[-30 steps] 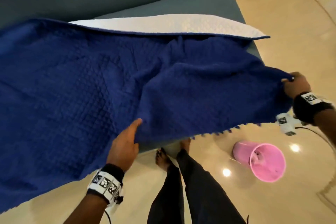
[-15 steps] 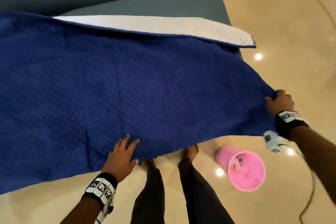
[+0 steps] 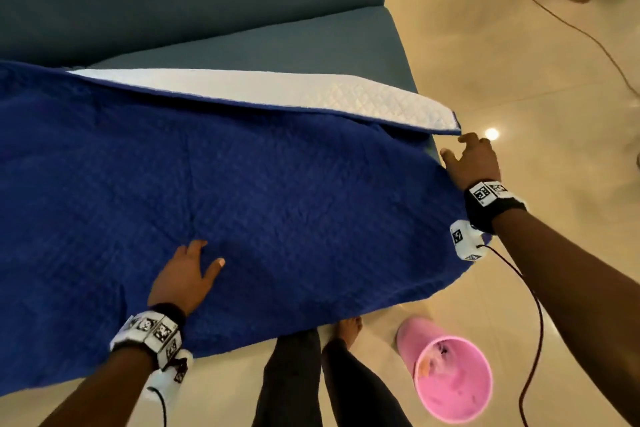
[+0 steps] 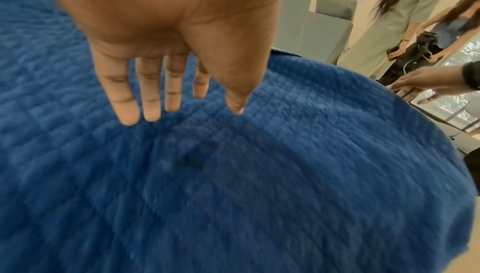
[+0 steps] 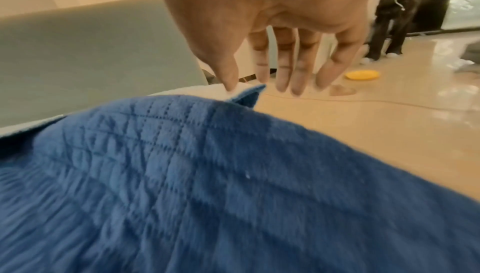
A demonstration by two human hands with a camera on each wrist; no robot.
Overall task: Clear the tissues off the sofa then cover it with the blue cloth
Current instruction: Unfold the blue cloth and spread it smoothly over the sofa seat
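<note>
Sofa [image 3: 277,35] — grey-green, seat and backrest; the far strip of the seat and its right end are left uncovered.

Blue cloth [image 3: 242,201] — quilted, spread over most of the sofa seat, its near edge hung over the seat's front edge toward the floor [image 3: 519,80]. Along the far edge a band is folded back, so that the white underside [image 3: 311,94] is shown, ending in a corner at the seat's right end.

Pink bin [image 3: 450,378] — lain tilted on the floor, just beside the sofa's front right corner, with its mouth turned to the viewer; pale contents are glimpsed inside, but cannot be made out.

Left hand [image 3: 183,279] — held flat, palm down, on or just above the cloth near the seat's front edge; fingers [image 4: 124,101] straight and slightly apart, nothing gripped.

Right hand [image 3: 472,159] — placed at the seat's right end beside the folded-back corner; fingers [image 5: 283,68] straight and apart, the thumb tip touching the corner's white face.
</note>
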